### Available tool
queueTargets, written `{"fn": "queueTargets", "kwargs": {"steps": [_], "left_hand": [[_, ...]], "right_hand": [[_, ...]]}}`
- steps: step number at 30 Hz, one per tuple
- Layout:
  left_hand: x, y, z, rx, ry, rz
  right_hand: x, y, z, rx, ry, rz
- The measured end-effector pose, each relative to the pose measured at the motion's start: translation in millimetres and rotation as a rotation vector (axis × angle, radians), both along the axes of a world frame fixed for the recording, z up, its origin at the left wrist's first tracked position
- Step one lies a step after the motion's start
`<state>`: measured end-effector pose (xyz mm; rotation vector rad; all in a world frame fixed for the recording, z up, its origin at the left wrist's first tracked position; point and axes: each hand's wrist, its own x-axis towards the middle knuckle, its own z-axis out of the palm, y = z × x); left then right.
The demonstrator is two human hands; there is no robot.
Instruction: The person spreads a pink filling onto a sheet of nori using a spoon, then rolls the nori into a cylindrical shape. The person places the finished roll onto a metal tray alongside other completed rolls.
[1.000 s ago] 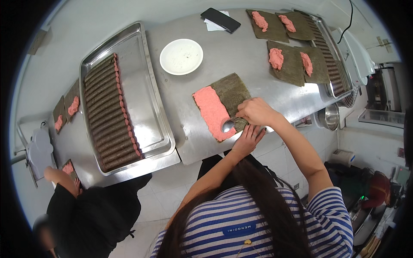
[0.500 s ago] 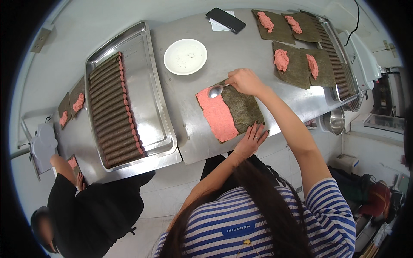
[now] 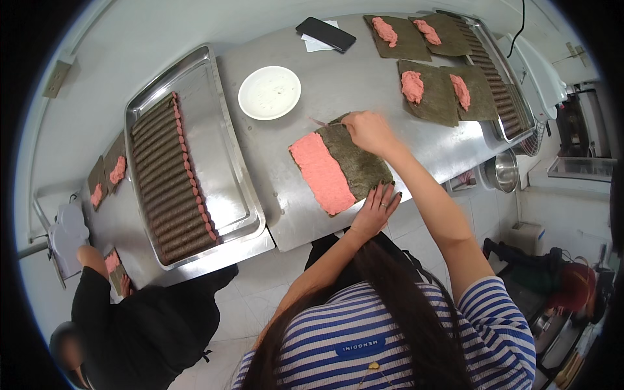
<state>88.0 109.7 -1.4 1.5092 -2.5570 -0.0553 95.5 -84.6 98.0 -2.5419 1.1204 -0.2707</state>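
A dark green seaweed sheet [image 3: 359, 156] lies flat on the metal table in front of me. Smooth pink paste [image 3: 320, 174] covers its left part in a broad band. My right hand [image 3: 372, 132] is closed round the handle of a spoon [image 3: 322, 123], held near the sheet's far edge. The spoon is seen edge-on and slightly blurred, beyond the paste band. My left hand [image 3: 376, 213] rests with fingers stretched out on the sheet's near right corner.
A white bowl [image 3: 270, 93] and a dark phone [image 3: 326, 34] stand beyond the sheet. Seaweed sheets with pink lumps [image 3: 426, 94] lie at right, beside a tray of rolls [image 3: 500, 84]. Another roll-filled tray [image 3: 214, 117] is at left, near a co-worker [image 3: 149, 318].
The spoon has come off the pink paste toward the sheet's far edge and turned edge-on. My left hand stays at the near corner. The whole view has shifted slightly.
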Motion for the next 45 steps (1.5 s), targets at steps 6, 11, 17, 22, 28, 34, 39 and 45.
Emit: {"fn": "queueTargets", "kwargs": {"steps": [6, 11, 17, 22, 28, 34, 39, 45], "left_hand": [[1.2, -0.5, 1.0, -0.031, -0.023, -0.041], [4.3, 0.9, 2.9, -0.007, -0.032, -0.069], [2.8, 2.9, -1.7, 0.123, -0.057, -0.113], [-5.4, 2.1, -20.4, 0.086, -0.039, -0.058], [-2.8, -0.8, -6.2, -0.044, -0.022, -0.007], [-2.3, -3.3, -1.7, -0.002, 0.050, -0.020], [-3.8, -3.0, -11.6, 0.003, -0.004, -0.023], [1.3, 1.9, 0.0, -0.065, 0.097, -0.016]], "right_hand": [[-9.0, 30.1, -16.5, 0.049, 0.012, -0.112], [-26.9, 54.1, -19.6, 0.121, 0.033, -0.120], [-64.2, 96.5, -13.1, 0.203, 0.043, -0.181], [-86.0, 133.7, -6.3, 0.222, 0.125, -0.232], [-104.6, 158.9, 19.5, 0.284, 0.281, -0.228], [-102.5, 159.4, 39.2, 0.231, 0.259, -0.304], [-90.0, 176.1, 25.5, 0.168, 0.136, -0.456], [-70.5, 199.7, 2.6, 0.136, -0.007, -0.545]]}}
